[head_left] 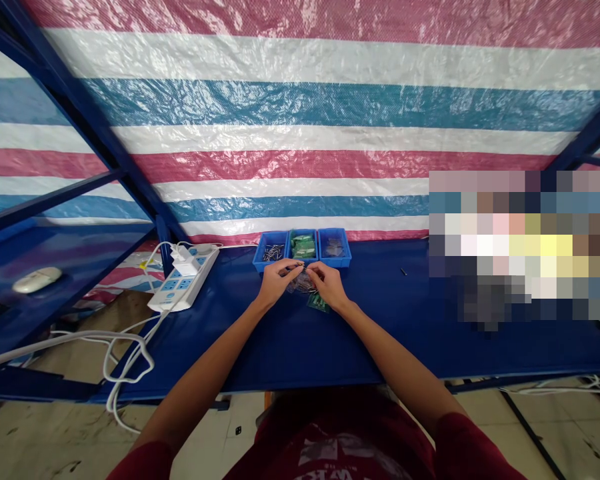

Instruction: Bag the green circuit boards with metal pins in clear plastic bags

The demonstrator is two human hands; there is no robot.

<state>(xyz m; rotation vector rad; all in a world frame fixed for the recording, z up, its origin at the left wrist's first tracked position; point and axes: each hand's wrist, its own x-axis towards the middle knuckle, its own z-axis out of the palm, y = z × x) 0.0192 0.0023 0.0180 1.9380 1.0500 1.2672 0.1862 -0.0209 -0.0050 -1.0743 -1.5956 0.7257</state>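
Note:
My left hand and my right hand meet over the blue table, fingertips pinched together at a tiny item too small to name. Just under the fingers lies crumpled clear plastic, partly hidden by the hands. A green packet rests on the table below my right hand. Right behind the hands stand three joined blue bins: the left bin holds dark, thin metal-looking pieces, the middle one green packets, and the right one small clear pieces.
A white power strip with a plugged-in adapter and loose white cables occupies the table's left side. A small dark stick lies to the right. Further right an area is blurred out. A white mouse sits on the left-hand shelf.

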